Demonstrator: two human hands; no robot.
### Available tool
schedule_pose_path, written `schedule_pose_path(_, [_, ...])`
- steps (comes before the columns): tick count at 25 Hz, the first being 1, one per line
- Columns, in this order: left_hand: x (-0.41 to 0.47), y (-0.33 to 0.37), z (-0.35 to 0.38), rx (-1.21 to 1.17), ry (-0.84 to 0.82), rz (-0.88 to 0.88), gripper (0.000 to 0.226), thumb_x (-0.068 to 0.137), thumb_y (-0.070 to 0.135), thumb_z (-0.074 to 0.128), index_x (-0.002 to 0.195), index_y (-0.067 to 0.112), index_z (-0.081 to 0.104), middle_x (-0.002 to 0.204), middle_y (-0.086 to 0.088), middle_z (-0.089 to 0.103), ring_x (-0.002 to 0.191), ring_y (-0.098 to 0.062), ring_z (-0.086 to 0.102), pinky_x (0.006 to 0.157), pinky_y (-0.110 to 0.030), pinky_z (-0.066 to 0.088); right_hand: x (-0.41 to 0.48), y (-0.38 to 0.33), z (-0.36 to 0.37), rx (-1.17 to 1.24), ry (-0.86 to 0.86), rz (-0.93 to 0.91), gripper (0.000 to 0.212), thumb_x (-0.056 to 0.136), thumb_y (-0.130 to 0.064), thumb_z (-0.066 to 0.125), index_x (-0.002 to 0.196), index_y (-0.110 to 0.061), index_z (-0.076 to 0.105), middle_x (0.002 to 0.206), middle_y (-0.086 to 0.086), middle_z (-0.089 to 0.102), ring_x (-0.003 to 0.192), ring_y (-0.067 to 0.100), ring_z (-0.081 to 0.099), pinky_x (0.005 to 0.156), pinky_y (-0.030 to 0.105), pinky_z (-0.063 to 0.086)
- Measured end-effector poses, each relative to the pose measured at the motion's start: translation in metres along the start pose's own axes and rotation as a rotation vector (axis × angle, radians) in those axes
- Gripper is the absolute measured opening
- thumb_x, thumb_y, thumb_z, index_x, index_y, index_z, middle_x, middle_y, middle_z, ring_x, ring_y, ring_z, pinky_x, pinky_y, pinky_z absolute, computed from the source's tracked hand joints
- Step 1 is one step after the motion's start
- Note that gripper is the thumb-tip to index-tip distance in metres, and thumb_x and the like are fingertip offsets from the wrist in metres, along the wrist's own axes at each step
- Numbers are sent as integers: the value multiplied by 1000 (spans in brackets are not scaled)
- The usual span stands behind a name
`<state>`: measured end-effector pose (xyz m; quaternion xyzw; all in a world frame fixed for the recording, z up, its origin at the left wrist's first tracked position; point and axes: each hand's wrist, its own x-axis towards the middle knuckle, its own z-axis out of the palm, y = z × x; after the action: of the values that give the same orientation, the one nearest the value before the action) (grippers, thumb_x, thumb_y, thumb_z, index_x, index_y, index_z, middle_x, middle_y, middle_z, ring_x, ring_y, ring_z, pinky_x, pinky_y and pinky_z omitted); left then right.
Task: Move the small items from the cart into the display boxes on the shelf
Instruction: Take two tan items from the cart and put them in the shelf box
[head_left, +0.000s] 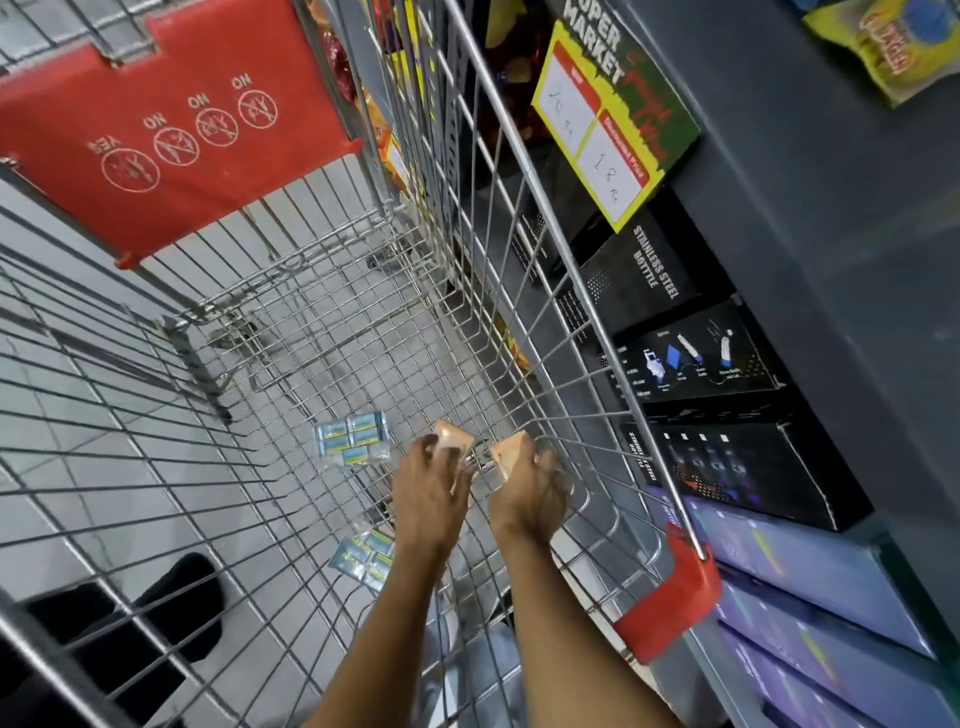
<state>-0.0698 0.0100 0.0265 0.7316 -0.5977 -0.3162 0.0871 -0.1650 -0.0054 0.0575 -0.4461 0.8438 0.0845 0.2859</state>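
Both my hands reach down into the wire shopping cart (519, 208). My left hand (431, 488) holds a small peach-coloured packet (456, 436) near the cart's floor. My right hand (530, 493) grips a second peach packet (506, 457) right beside it. A clear bundle of small blue-and-white packs (353, 434) lies on the cart floor just left of my left hand. Another such bundle (366, 558) lies nearer to me, partly hidden by my left forearm.
The cart's red child-seat flap (171, 130) stands at the far end. A dark shelf unit (831, 208) runs along the right, with black stainless-steel bottle boxes (644, 275), purple boxes (810, 571) and a yellow price sign (608, 130). A black shoe (171, 597) shows under the cart.
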Motion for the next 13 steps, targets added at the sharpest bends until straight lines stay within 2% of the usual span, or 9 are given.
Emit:
schedule_pose_path(3, [8,-8,-5,35,-46,-7,60,79,32,69,129,12,45,136,-20,43,117,-34,47,95,-46,44,-4,-1,0,61,31,58,65,78,-15,67,134,-16,35,132,11,47,110,27,49,80,32,43])
schedule_pose_path(6, [12,-14,-3,39,-114,6,75,73,27,74,135,8,35,123,-21,54,102,-34,55,85,-44,49,-8,-9,3,211,84,133,59,77,-17,67,129,-12,38,129,14,48,106,27,51,75,31,44])
schedule_pose_path(10, [11,-15,-2,-34,46,-58,71,74,30,71,131,3,36,109,-24,58,91,-36,56,72,-43,53,-8,-15,14,291,65,71,59,78,-15,67,129,-10,38,128,15,48,105,29,54,78,36,49])
schedule_pose_path(13, [16,-16,-4,-78,83,-132,68,78,32,66,130,2,35,112,-26,53,96,-37,52,76,-46,51,-7,-18,23,204,57,-74,60,81,-15,66,133,-12,37,132,12,46,110,28,53,85,37,48])
